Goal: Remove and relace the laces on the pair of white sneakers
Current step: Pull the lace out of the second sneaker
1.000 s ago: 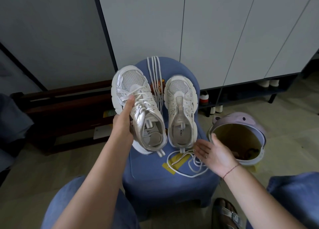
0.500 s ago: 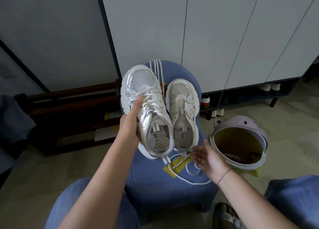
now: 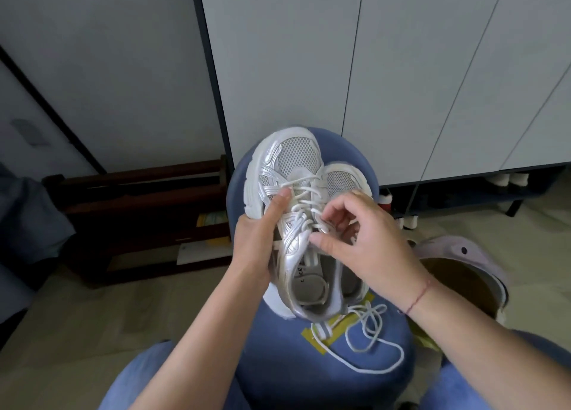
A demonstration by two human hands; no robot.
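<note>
My left hand (image 3: pixel 256 239) grips a white and silver laced sneaker (image 3: pixel 290 174) by its left side, holding it up over a blue stool (image 3: pixel 278 363). My right hand (image 3: pixel 358 242) pinches the lace of that sneaker (image 3: pixel 312 193) near the top eyelets. The second sneaker (image 3: pixel 346 181) lies on the stool behind, mostly hidden by the held shoe and my right hand. A loose white lace (image 3: pixel 367 341) lies coiled on the stool's front.
White cabinet doors (image 3: pixel 401 69) stand behind the stool, with shoes on a low shelf (image 3: pixel 463 193) beneath. A lilac bin (image 3: pixel 463 273) sits to the right. Dark wooden furniture (image 3: pixel 139 211) is on the left. My denim-clad knees flank the stool.
My left hand brought the laced sneaker right and over the second one. My right hand rose from the loose lace and closed on the held sneaker's lace.
</note>
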